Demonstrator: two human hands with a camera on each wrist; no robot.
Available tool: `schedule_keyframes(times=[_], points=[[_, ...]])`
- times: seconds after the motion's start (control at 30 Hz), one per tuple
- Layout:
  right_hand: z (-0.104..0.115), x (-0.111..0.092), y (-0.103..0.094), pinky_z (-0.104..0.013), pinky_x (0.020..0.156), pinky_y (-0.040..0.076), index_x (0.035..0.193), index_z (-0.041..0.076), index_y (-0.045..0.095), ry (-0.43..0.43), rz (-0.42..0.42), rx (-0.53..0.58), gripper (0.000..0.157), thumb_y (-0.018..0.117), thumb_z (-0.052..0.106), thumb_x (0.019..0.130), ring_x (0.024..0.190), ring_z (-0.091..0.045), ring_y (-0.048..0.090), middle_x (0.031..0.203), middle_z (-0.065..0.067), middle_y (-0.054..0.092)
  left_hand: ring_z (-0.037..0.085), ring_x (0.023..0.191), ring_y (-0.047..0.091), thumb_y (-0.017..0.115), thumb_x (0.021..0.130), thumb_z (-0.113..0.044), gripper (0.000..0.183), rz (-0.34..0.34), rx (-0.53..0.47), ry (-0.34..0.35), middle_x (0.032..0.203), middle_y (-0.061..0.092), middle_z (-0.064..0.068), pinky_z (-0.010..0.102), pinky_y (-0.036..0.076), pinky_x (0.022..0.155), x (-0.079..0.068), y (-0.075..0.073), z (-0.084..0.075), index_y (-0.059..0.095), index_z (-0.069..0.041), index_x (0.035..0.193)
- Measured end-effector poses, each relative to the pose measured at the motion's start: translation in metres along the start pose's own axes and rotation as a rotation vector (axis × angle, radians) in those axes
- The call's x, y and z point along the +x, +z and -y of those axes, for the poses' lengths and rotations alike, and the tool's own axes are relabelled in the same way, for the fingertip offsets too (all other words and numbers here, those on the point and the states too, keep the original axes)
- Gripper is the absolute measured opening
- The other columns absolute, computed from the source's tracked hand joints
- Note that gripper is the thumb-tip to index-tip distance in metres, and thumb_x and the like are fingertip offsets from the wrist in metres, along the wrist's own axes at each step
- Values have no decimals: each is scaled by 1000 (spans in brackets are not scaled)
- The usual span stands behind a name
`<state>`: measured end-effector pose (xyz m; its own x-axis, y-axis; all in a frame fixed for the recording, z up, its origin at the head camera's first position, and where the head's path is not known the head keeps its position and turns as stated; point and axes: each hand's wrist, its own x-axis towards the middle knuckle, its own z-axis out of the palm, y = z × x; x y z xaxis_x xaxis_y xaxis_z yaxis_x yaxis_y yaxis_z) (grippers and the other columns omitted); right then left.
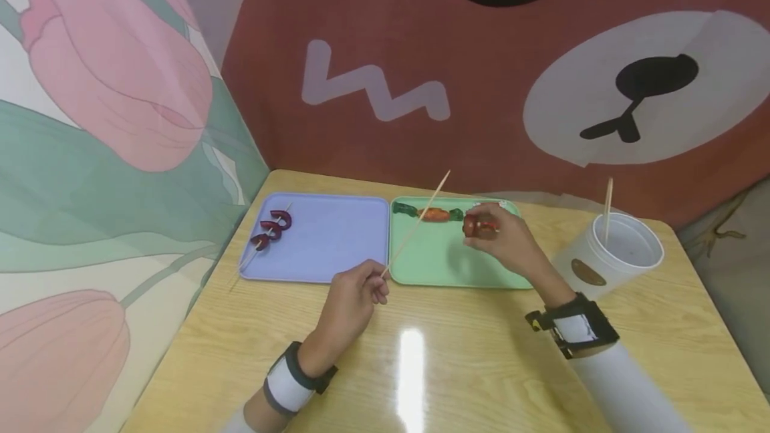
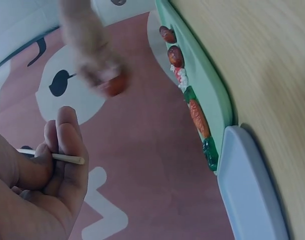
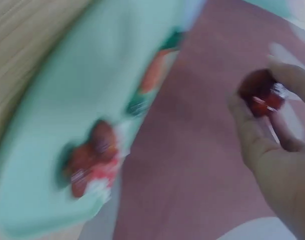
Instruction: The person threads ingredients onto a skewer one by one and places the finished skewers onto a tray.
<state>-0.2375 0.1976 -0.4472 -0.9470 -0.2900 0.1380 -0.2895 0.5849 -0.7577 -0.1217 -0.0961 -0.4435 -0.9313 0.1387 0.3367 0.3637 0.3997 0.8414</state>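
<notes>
My left hand pinches a thin wooden skewer near its lower end. The skewer slants up and to the right over the green tray. Above that tray's right half, my right hand holds a shiny, rounded red-brown piece between thumb and fingers. Along the tray's far edge lie an orange piece and dark green pieces. More red-brown pieces and a red-and-white piece lie farther along it, largely behind my right hand in the head view.
The blue tray adjoins the green one on the left. Across its left side lies a skewer threaded with dark red curved pieces. At the right stands a white bucket with skewers sticking out. A printed wall borders the table's far edge.
</notes>
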Motion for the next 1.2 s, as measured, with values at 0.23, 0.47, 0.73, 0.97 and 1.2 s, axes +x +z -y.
schedule_keyframes(times=[0.23, 0.47, 0.73, 0.97, 1.2], points=[[54, -14, -27, -19, 72, 55, 136, 11, 54, -16, -99, 497, 54, 71, 14, 85, 113, -17, 59, 134, -10, 58, 10, 60, 62, 57, 86, 15, 18, 24, 31, -9, 69, 65, 4, 19, 56, 54, -4, 7, 7, 66, -1, 85], [80, -19, -37, -24, 97, 48, 136, 1, 51, -132, -90, 709, 49, 62, -3, 89, 126, -23, 53, 135, -13, 57, 11, 59, 62, 58, 86, 14, 17, 51, 50, 13, 69, 65, 4, 21, 56, 54, -4, 11, 9, 66, -1, 84], [93, -19, -38, -37, 99, 47, 138, -6, 46, -233, -13, 929, 43, 46, -9, 96, 124, -32, 54, 135, -24, 53, 11, 58, 63, 59, 86, 12, 16, 55, 47, 13, 69, 66, 6, 21, 56, 53, -5, 16, 7, 66, -2, 81], [98, -20, -38, -41, 96, 47, 138, -6, 48, -215, 0, 941, 43, 48, -5, 95, 125, -36, 51, 134, -22, 56, 10, 58, 62, 57, 85, 14, 19, 42, 86, 26, 71, 67, 5, 15, 53, 52, -4, 16, 6, 67, -2, 82], [100, -21, -39, -39, 99, 45, 140, -7, 45, -235, 55, 978, 42, 43, -5, 98, 126, -34, 52, 135, -23, 55, 9, 57, 62, 58, 85, 14, 20, 38, 92, 33, 71, 67, 3, 14, 53, 52, -4, 16, 6, 67, -3, 82]])
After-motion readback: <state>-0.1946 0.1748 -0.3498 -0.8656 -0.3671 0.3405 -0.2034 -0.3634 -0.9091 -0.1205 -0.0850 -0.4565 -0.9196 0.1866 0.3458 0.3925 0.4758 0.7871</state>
